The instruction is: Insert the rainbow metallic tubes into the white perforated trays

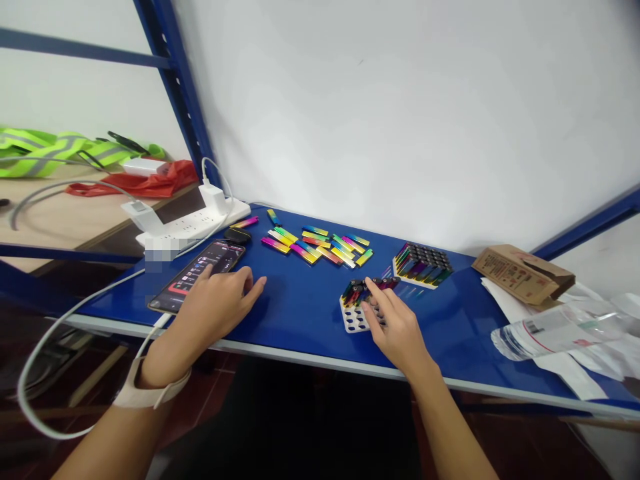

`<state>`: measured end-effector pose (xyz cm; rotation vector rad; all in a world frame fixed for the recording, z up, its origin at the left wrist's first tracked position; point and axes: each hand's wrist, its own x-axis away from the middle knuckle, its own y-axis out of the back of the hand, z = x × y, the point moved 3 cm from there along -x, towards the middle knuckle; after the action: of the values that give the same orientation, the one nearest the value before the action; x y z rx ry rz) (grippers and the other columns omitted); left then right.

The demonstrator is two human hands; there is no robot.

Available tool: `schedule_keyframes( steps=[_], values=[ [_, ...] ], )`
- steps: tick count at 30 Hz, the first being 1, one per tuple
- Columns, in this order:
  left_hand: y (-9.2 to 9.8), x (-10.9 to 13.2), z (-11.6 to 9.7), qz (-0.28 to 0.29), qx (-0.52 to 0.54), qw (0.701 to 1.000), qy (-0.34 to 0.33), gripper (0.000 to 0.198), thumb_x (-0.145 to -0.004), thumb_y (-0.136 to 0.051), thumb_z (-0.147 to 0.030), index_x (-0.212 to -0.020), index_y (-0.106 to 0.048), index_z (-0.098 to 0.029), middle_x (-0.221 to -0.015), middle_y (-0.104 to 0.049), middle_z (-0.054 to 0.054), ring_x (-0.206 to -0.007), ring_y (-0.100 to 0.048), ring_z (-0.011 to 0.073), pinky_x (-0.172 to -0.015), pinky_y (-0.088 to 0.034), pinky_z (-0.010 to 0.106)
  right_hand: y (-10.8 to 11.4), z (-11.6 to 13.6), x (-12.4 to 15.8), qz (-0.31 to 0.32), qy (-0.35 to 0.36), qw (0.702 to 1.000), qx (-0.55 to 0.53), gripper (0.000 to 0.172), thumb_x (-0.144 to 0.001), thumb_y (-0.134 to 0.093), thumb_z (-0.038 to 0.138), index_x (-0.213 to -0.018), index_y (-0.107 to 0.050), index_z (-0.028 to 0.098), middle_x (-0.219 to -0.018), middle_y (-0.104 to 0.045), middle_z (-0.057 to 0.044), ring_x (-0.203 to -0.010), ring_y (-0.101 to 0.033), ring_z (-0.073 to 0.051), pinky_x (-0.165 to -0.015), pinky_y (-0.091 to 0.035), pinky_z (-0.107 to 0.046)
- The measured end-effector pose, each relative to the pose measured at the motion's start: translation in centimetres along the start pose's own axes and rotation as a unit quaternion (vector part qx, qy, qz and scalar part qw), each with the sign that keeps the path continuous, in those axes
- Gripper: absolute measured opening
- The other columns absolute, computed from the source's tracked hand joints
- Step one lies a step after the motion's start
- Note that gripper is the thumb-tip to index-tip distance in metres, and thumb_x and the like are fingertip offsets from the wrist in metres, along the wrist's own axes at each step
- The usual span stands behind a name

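Observation:
My left hand point(220, 300) is over the near edge of a lit phone point(197, 277), one finger on or just above its screen, the others apart. At the white tray with holes point(355, 320), my right hand point(397, 327) has thumb and forefinger near a dark-topped lighter; whether it grips one is unclear. Several lighters stand in the tray's back rows, and its front left holes are bare. Behind it to the right, a second tray is packed with upright lighters point(425, 262). Loose shiny multicoloured lighters point(315, 247) lie scattered at the back middle of the blue table point(295, 313).
A white power strip point(193, 223) with chargers and a white cable sits at the left. A black object point(237, 235) lies behind the phone. On the right are an open cardboard box point(523, 273), a clear plastic bottle point(555, 330) and white paper.

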<state>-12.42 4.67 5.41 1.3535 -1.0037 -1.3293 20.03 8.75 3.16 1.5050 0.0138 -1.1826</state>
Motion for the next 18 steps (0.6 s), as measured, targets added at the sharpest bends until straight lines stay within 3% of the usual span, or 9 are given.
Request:
schedule_keyframes(
  steps=[5,10,18],
  values=[
    [-0.2,-0.2,0.2,0.022,-0.011,1.000,-0.003,0.041,-0.107,-0.030,-0.050,-0.087,-0.051,-0.020,-0.078,-0.069,0.007,-0.083,-0.069,0.0328,-0.088,-0.039,0.043,0.4,0.0,0.7,-0.014,-0.029,0.998,-0.059,0.048,-0.101,-0.057,0.018,-0.148,-0.047,0.018,-0.095,-0.061,-0.007,-0.085,-0.061,-0.018,-0.082,-0.053,-0.034],
    [0.1,0.1,0.3,0.031,0.034,0.998,0.054,0.042,-0.105,-0.033,-0.055,-0.090,-0.053,-0.021,-0.079,-0.069,0.007,-0.076,-0.068,0.0320,-0.068,-0.037,0.037,1.2,0.1,1.2,-0.046,-0.046,0.994,-0.090,0.043,-0.099,-0.060,0.016,-0.141,-0.052,0.021,-0.095,-0.062,-0.005,-0.077,-0.058,-0.015,-0.080,-0.052,-0.033],
    [0.6,0.3,-0.3,0.019,0.025,0.999,0.040,0.038,-0.105,-0.040,-0.051,-0.090,-0.055,-0.021,-0.079,-0.070,0.007,-0.075,-0.068,0.0311,-0.067,-0.034,0.036,1.6,0.2,2.4,-0.075,-0.068,0.990,-0.101,0.039,-0.098,-0.058,0.014,-0.136,-0.054,0.023,-0.091,-0.061,-0.004,-0.077,-0.058,-0.016,-0.077,-0.053,-0.033]
  ],
)
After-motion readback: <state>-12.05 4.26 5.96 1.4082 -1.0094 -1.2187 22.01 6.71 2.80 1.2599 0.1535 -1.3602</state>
